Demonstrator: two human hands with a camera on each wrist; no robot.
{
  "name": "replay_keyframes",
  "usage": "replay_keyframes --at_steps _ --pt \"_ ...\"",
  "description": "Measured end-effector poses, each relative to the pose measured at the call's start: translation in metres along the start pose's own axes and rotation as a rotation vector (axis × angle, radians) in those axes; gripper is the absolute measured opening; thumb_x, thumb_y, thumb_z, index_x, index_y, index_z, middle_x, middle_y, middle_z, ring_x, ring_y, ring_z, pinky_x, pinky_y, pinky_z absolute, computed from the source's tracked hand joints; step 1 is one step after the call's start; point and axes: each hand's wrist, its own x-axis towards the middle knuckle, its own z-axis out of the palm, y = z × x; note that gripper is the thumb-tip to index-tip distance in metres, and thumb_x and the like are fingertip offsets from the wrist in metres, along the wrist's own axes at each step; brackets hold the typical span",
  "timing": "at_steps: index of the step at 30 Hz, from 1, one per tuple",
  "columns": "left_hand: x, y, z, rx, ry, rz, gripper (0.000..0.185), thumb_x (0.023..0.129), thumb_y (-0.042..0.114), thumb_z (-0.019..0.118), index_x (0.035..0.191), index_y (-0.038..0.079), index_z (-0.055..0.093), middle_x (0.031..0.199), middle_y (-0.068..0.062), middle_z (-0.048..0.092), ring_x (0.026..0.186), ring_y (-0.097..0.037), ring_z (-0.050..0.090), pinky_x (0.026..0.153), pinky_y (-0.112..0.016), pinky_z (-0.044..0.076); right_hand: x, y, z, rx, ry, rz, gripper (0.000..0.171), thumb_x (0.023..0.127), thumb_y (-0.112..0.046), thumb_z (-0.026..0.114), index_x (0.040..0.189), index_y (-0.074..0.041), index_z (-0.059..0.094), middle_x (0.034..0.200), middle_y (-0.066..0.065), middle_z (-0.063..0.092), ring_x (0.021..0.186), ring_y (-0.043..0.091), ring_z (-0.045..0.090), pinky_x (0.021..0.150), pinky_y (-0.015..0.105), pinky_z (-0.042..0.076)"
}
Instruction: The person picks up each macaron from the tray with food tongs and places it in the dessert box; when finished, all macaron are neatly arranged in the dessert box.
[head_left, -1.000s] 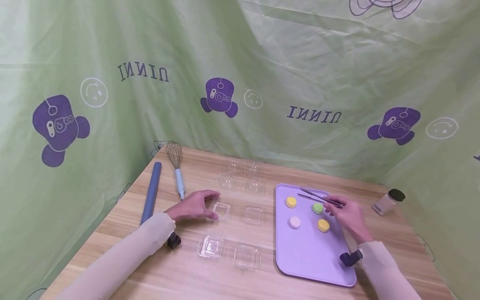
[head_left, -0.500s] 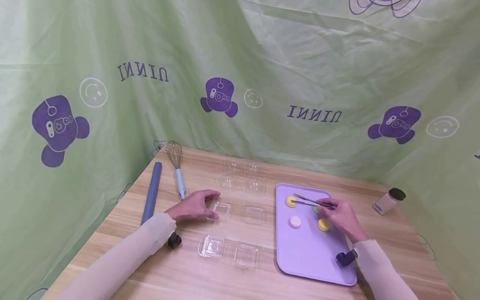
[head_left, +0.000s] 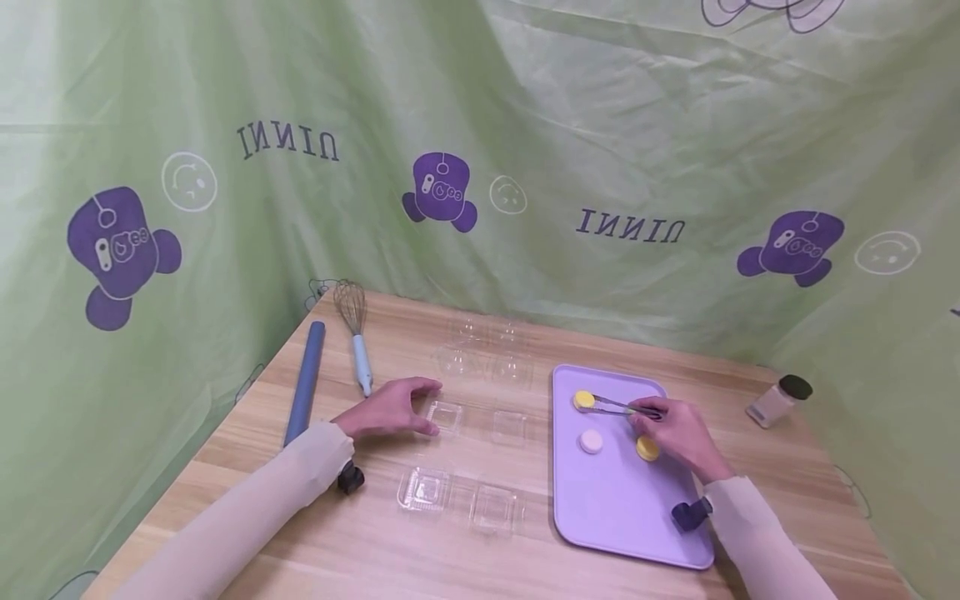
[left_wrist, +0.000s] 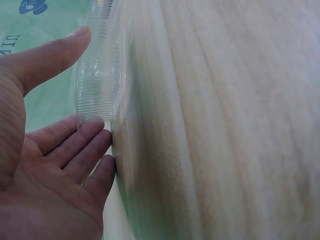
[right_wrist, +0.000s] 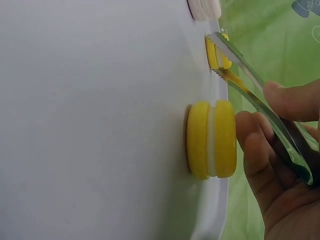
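Note:
My right hand (head_left: 682, 432) holds a pair of metal tongs (head_left: 617, 405) over the purple tray (head_left: 615, 510). Their serrated tips straddle the far yellow macaron (head_left: 582, 401), one on each side. A pink macaron (head_left: 591, 441) and a second yellow macaron (head_left: 647, 450) lie nearer; in the right wrist view that nearer yellow macaron (right_wrist: 210, 140) stands close by my fingers. The right hand hides the green macaron. My left hand (head_left: 386, 408), thumb and fingers spread, is at the left side of a clear plastic box (head_left: 446, 417); in the left wrist view its fingertips touch the ribbed wall.
More clear boxes stand in front, one (head_left: 425, 489) left and one (head_left: 495, 507) right, their domed lids (head_left: 512, 367) behind. A whisk (head_left: 360, 358) and blue rolling pin (head_left: 305, 383) lie left. A dark-capped jar (head_left: 776, 403) lies far right, a green curtain (head_left: 525, 100) behind.
My right hand has moved the tongs left, from beside the green macaron to around the far yellow one. The green macaron is now covered by the hand. My left hand stays put.

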Motion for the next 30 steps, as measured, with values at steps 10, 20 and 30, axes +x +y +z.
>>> replay_keyframes --at_steps 10,20,30 --pt "-0.0009 0.0009 -0.0023 0.009 0.003 0.001 0.086 0.075 0.034 0.089 0.147 0.006 0.051 0.151 -0.009 0.056 0.144 -0.032 0.047 0.123 -0.05 0.037 0.0023 -0.0036 0.0014 -0.028 0.019 0.004 0.022 0.088 -0.025 0.077 0.106 -0.013 0.079 0.09 0.003 0.08 0.076 0.009 0.06 0.064 0.019 0.044" --pt "-0.0001 -0.0006 -0.0002 0.021 0.004 0.001 0.087 0.075 0.036 0.088 0.147 0.006 0.05 0.152 -0.01 0.055 0.144 -0.033 0.047 0.123 -0.05 0.037 0.002 -0.0039 0.0051 -0.032 0.092 -0.048 0.015 0.086 -0.019 0.079 0.099 -0.011 0.081 0.082 0.003 0.079 0.069 0.006 0.058 0.062 0.019 0.043" --pt "-0.001 0.0023 0.0002 0.009 0.011 -0.007 0.087 0.075 0.034 0.089 0.147 0.006 0.051 0.151 -0.01 0.055 0.144 -0.033 0.047 0.123 -0.05 0.037 0.0008 -0.002 0.0071 0.002 0.176 -0.045 0.017 0.087 -0.016 0.076 0.102 -0.008 0.08 0.08 0.006 0.079 0.066 0.001 0.06 0.059 0.018 0.047"
